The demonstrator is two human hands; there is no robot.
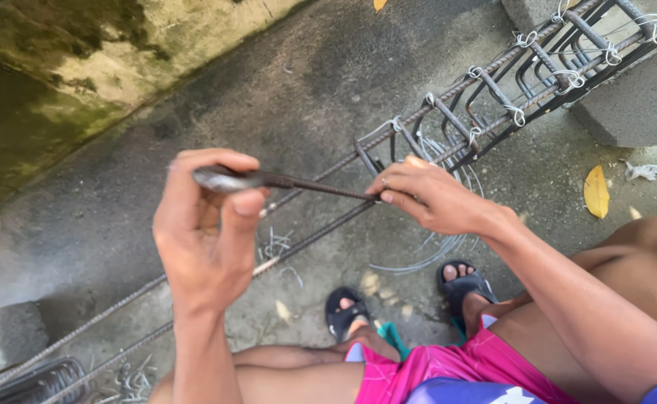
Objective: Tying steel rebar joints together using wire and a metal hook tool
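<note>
Rebar cage, long and skeletal, runs diagonally across the rough, stained concrete floor from the upper right corner down toward the lower left; its ribbed, rust-dark lengthwise bars are ringed by bent rectangular stirrups, each joint bound with a twist of pale, shiny wire. At the upper right the cage rests on a grey concrete block with a coarse, flat face. Along the upper left a mossy, green-streaked wall meets the floor. The person sits low over the work, knees wide, in bright pink shorts and dark rubber sandals. The left hand is raised with the palm toward the camera, fingers and thumb clenched around the smooth, rounded dark handle of a slim tying tool, whose thin metal shaft reaches across to the cage. The right hand is pinched closed at the shaft's tip, just where it meets a bar and a stirrup; whether it also grips wire there cannot be told. Beneath that hand a loose coil of thin silvery tie wire loops on the floor, and short wire offcuts lie scattered near the bars. A dry yellow leaf, oval and curled, lies to the right.
</note>
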